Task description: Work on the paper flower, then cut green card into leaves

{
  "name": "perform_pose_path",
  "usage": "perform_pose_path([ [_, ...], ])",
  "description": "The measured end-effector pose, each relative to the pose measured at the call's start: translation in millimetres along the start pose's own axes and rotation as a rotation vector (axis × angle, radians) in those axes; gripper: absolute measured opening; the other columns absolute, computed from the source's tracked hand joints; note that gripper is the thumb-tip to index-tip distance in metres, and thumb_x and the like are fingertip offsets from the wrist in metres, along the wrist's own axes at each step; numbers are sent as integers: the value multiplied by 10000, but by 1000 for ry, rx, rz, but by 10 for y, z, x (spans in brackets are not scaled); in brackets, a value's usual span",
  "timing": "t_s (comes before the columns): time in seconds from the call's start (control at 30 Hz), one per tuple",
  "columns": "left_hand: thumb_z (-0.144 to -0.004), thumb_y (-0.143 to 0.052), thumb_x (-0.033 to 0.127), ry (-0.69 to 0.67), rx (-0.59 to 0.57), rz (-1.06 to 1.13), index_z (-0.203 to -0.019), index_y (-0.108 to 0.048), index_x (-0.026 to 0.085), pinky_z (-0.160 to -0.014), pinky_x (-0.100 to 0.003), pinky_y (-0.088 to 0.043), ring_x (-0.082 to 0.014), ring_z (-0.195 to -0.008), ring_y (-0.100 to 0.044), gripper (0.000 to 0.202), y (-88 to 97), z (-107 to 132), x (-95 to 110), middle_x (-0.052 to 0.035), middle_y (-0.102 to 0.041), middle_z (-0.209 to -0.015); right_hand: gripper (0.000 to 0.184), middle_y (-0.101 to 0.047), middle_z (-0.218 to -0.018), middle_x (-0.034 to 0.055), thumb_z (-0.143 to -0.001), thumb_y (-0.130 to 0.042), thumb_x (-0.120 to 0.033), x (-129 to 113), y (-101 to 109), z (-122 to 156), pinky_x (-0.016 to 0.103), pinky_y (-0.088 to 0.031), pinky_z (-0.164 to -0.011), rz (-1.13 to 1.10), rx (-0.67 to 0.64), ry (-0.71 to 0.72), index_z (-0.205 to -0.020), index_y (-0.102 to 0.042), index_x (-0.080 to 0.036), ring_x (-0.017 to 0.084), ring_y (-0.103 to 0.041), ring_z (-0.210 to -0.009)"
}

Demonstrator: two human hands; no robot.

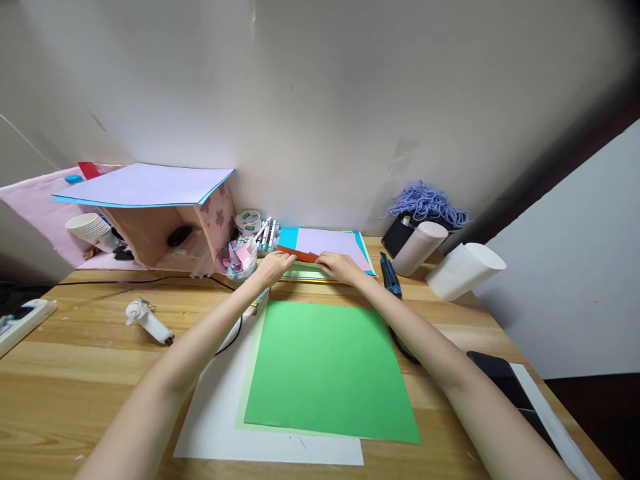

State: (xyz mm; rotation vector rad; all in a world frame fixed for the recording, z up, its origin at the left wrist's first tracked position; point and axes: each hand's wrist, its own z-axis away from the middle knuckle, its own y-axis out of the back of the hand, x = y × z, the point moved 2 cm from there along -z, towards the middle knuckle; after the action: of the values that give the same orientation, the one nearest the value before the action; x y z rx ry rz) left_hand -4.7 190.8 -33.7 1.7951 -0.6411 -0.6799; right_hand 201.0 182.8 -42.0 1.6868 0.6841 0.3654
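Observation:
Both arms reach forward over the desk to a stack of coloured paper (325, 239) by the wall. My left hand (277, 267) is closed on the left end of an orange-red piece of paper (300, 255). At its other end, my right hand (340, 267) pinches the same paper with curled fingers. The piece shows as a narrow band, slightly tilted, over the front of the stack; its full size cannot be seen. Nearer to me, a large green sheet (330, 370) lies on a pale green one and a white sheet (215, 427).
On the left are a cardboard box (217, 217) with a lilac top and a hot glue gun (150, 322). A tub of paper scraps (239, 260) and markers (267, 233) adjoin the stack. A utility knife (390, 275), paper rolls (467, 270) and purple yarn (425, 202) are on the right.

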Motion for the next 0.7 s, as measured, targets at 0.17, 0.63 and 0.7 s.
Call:
perform_pose_path([
  [0.17, -885, -316, 141, 128, 111, 15, -1008, -526, 149, -805, -352, -398, -213, -941, -535, 244, -69, 212, 172, -128, -580, -1008, 175, -633, -902, 59, -849, -460, -205, -20, -44, -46, 229, -361, -662, 15, 45, -63, -852, -634, -188, 159, -570, -841],
  [0.63, -807, -521, 370, 77, -112, 45, -834, -565, 157, -591, -259, -397, -187, -733, -597, 219, -124, 5, 55, -69, -599, -849, 150, -615, -928, 63, -877, -411, -200, 40, 7, -93, 242, -372, -674, -2, 170, -119, -916, -556, -188, 167, -560, -813],
  [0.7, -826, -495, 298, 52, -148, 48, -810, -573, 160, -570, -254, -391, -180, -695, -602, 159, -132, 13, 69, -67, -608, -817, 153, -614, -925, 64, -878, -407, -197, 42, -7, -99, 244, -373, -673, -5, 171, -112, -916, -555, -188, 168, -560, -811],
])
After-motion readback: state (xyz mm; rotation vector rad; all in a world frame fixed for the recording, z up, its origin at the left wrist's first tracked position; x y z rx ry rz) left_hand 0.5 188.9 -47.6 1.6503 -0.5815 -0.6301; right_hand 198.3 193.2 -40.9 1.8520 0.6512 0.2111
